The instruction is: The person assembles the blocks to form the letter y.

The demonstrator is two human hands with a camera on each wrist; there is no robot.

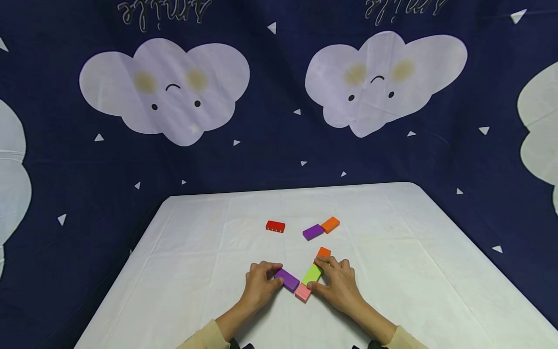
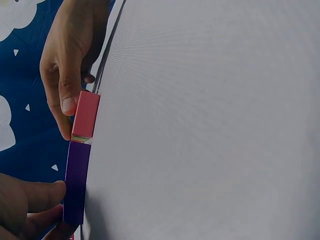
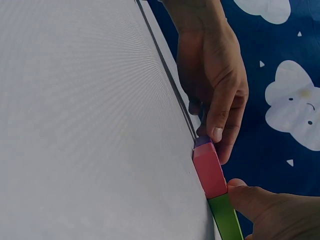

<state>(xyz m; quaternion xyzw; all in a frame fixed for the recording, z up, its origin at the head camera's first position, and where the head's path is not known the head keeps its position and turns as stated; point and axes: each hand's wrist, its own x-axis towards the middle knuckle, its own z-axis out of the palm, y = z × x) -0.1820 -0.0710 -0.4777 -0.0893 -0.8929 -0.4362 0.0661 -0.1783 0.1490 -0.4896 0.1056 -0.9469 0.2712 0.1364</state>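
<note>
In the head view, my left hand (image 1: 260, 285) pinches a purple block (image 1: 287, 280) between thumb and fingers. One end of that block is close to a pink block (image 1: 303, 293). The pink block joins a lime green block (image 1: 312, 275) and an orange block (image 1: 324, 252) in a slanted row. My right hand (image 1: 341, 283) holds the green block from the right, its thumb by the pink joint and its fingertips by the orange one. In the right wrist view, the right thumb touches where the pink block (image 3: 209, 170) meets the green block (image 3: 226, 217).
Farther back on the white table (image 1: 209, 252) lies a red block (image 1: 275, 226) with white dots on its side. Right of it, another purple block (image 1: 313, 232) touches a second orange block (image 1: 330, 224). A dark blue cloud-print curtain (image 1: 279, 97) hangs behind the table.
</note>
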